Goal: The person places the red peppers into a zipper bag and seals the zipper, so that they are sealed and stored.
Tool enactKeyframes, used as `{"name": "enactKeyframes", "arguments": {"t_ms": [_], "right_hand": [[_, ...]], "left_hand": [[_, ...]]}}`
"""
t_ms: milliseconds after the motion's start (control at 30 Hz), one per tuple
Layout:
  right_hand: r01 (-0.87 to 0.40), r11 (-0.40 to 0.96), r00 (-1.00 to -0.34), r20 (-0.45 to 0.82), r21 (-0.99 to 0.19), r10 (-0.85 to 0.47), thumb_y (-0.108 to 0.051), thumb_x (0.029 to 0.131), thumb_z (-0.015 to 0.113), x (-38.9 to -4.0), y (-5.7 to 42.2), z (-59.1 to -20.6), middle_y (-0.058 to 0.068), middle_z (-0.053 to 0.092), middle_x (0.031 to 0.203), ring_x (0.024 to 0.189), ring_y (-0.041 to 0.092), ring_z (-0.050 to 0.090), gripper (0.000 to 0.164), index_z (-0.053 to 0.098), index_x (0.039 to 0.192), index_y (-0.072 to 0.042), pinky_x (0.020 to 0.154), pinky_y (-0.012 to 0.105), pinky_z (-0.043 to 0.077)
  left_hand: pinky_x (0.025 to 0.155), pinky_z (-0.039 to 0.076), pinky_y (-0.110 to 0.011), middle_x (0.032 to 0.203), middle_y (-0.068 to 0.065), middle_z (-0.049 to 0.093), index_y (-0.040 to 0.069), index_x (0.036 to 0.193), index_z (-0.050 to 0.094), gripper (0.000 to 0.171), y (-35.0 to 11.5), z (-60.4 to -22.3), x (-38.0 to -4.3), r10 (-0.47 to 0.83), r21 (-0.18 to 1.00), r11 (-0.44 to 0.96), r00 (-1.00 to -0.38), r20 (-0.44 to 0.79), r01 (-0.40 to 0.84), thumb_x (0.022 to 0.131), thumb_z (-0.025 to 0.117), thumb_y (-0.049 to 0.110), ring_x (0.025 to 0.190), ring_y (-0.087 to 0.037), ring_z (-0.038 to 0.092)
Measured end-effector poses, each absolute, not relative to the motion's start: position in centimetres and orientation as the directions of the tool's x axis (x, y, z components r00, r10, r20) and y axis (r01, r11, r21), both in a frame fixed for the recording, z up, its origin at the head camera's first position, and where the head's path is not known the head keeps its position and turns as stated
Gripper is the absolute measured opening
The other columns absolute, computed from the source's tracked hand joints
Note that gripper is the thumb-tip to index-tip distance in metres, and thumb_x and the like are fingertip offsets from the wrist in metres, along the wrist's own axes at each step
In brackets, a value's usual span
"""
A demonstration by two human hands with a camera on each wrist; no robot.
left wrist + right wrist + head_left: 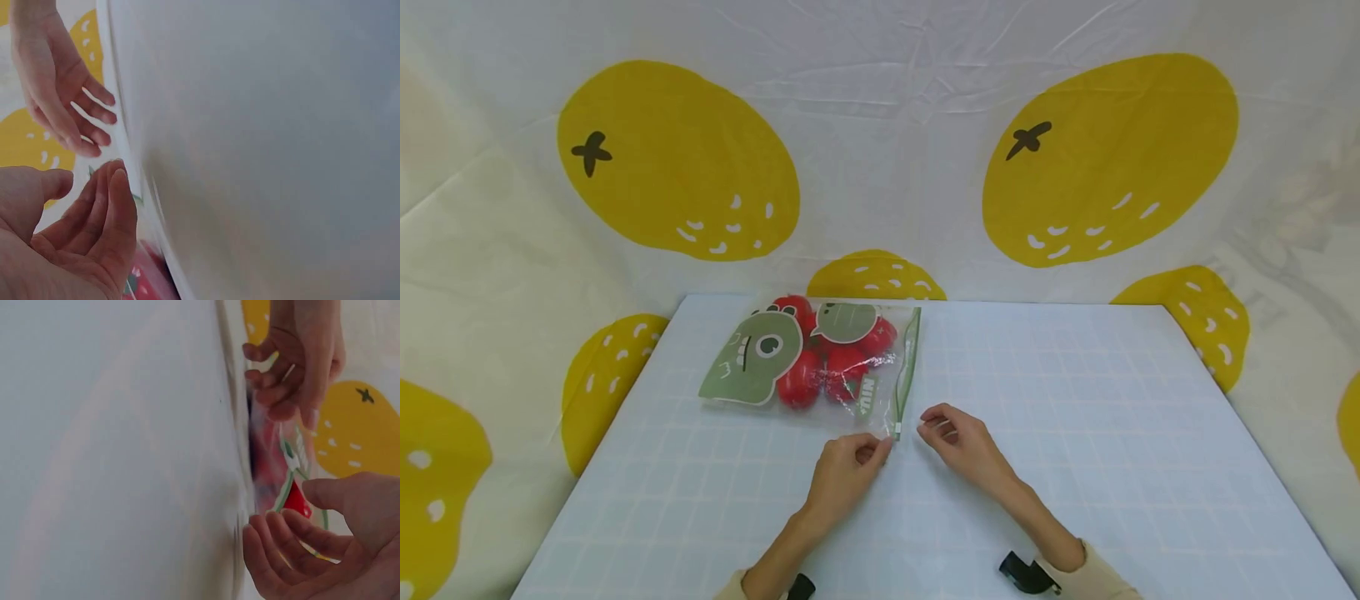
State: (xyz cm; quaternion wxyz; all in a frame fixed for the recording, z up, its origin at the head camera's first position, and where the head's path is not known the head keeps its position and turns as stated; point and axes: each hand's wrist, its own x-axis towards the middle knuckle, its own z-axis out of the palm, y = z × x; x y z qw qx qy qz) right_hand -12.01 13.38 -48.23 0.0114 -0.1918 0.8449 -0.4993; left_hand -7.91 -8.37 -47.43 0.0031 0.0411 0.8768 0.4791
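A clear zip bag point(842, 417) printed with a green cartoon creature lies on the table, with several red tomatoes point(800, 379) inside. Its green zip edge point(910, 358) faces right, and a white slider point(898, 430) sits at the near end. My left hand point(844, 477) is at that near corner, fingertips close by the slider; in the left wrist view its thumb point(57, 184) stands apart from the loosely bent fingers. To the right of the zip edge, my right hand point(972, 450) hovers with relaxed fingers. The right wrist view shows nothing between its thumb and fingers point(275, 550).
The table point(1075, 375) has a pale checked cover. Behind it and at both sides hangs a white cloth point(887, 167) with large yellow fruit prints. A black wrist device point(1028, 573) is beside the right sleeve point(1086, 575).
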Motion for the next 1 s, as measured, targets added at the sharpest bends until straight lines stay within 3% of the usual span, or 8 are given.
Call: {"name": "enactKeyframes", "arguments": {"t_ms": [333, 600, 1000], "right_hand": [[-0.261, 0.39, -0.921, 0.107, -0.883, -0.374, -0.023, 0.102, 0.065, -12.2, 12.1, -48.3, 0.005, 0.072, 0.099, 0.088, 0.018, 0.07, 0.02, 0.07, 0.112, -0.006, 0.079, 0.028, 0.059], [-0.219, 0.329, -0.91, 0.07, -0.919, -0.41, -0.024, 0.103, 0.064, -12.6, 11.3, -48.5, 0.009, 0.073, 0.101, 0.085, 0.024, 0.073, 0.024, 0.07, 0.112, -0.002, 0.075, 0.025, 0.058], [-0.237, 0.33, -0.905, 0.084, -0.914, -0.417, -0.018, 0.101, 0.066, -12.7, 10.5, -48.2, 0.002, 0.074, 0.087, 0.078, 0.014, 0.072, 0.016, 0.072, 0.099, -0.003, 0.071, 0.023, 0.056]], "left_hand": [[0.051, 0.057, -0.028, 0.084, -0.01, 0.072, -0.006, 0.108, 0.071, 0.033, -7.7, -47.5, -7.9, 0.175, 0.939, 0.333, -0.973, -0.151, -0.086, 0.104, 0.063, 0.026, 0.062, -0.022, 0.067], [0.058, 0.062, -0.035, 0.092, -0.019, 0.071, -0.014, 0.116, 0.063, 0.039, -7.3, -47.5, -7.8, 0.206, 0.969, 0.108, -0.948, -0.242, -0.224, 0.108, 0.053, 0.022, 0.07, -0.02, 0.069], [0.075, 0.061, -0.028, 0.094, -0.004, 0.069, -0.012, 0.122, 0.061, 0.038, -7.0, -47.6, -8.0, 0.222, 0.903, -0.119, -0.898, -0.38, -0.412, 0.107, 0.056, 0.023, 0.081, -0.01, 0.068]]}}
